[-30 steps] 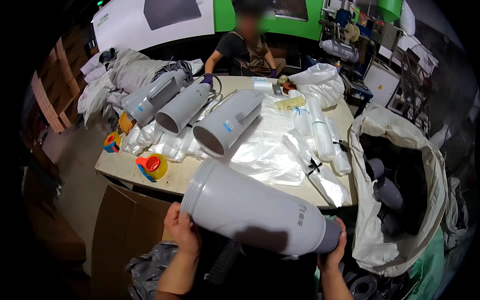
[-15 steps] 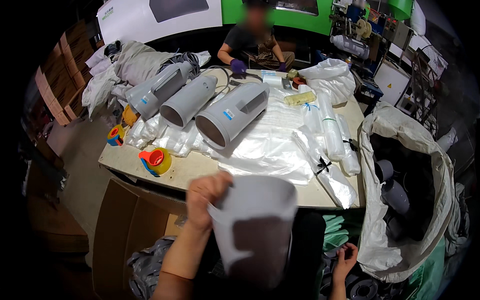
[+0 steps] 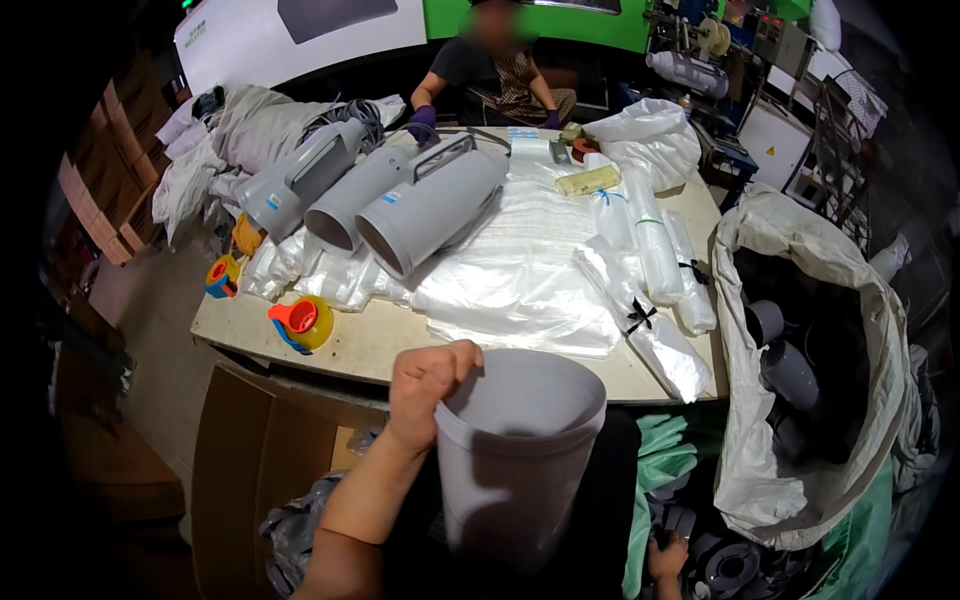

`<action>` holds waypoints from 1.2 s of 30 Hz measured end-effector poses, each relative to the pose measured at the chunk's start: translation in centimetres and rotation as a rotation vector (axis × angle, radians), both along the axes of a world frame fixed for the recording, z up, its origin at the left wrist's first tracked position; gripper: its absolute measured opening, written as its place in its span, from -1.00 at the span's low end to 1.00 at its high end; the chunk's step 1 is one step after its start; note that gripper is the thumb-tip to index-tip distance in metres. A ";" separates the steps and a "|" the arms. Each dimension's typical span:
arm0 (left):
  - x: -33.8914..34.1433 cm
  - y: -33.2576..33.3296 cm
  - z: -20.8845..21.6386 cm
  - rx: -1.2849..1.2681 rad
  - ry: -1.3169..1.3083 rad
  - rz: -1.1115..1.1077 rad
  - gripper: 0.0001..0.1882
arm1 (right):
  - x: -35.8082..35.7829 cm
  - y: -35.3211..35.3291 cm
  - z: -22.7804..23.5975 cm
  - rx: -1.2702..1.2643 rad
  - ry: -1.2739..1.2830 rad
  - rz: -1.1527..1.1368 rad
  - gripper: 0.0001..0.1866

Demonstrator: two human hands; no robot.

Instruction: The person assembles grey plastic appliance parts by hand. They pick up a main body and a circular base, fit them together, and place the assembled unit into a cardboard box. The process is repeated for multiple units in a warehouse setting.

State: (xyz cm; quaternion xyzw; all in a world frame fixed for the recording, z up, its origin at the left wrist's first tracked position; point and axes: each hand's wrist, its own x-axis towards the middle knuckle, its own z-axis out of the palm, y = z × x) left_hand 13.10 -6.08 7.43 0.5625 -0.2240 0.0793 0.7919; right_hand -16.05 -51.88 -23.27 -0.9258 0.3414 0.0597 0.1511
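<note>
My left hand is closed over the rim of a large grey plastic cylinder, held upright with its wide mouth facing up. At the lower right, my right hand reaches down among dark grey plastic parts in a green bag. Its fingers curl at one of these parts, whose shape is partly hidden. Three similar grey cylinders lie on the table; the nearest one shows a handle on top. A co-worker's purple-gloved hand is beside them.
Clear plastic bags cover the middle of the table. Tape dispensers stand at its left edge. A cardboard box is at my left. At the right, a white woven sack holds grey parts.
My right hand has gone down from open fingers to the dark parts. The held cylinder now stands more upright. The nearest table cylinder has rolled, bringing its handle up; the co-worker's glove has shifted left.
</note>
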 end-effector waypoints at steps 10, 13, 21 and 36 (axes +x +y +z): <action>-0.8 -1.6 -0.1 0.062 0.139 -0.162 -0.51 | -3.6 -3.0 3.9 0.064 0.140 0.532 -0.20; -0.3 -1.2 -2.1 0.081 0.106 -0.215 -0.67 | -0.6 -2.8 7.2 0.115 0.163 0.364 -0.24; 0.8 -2.9 -0.6 0.254 0.153 -0.468 0.03 | 18.9 5.8 28.9 0.040 -1.177 0.549 -0.21; -4.9 -1.0 0.9 -0.049 0.182 -0.220 0.08 | 20.6 25.7 30.5 1.424 -1.064 0.355 0.39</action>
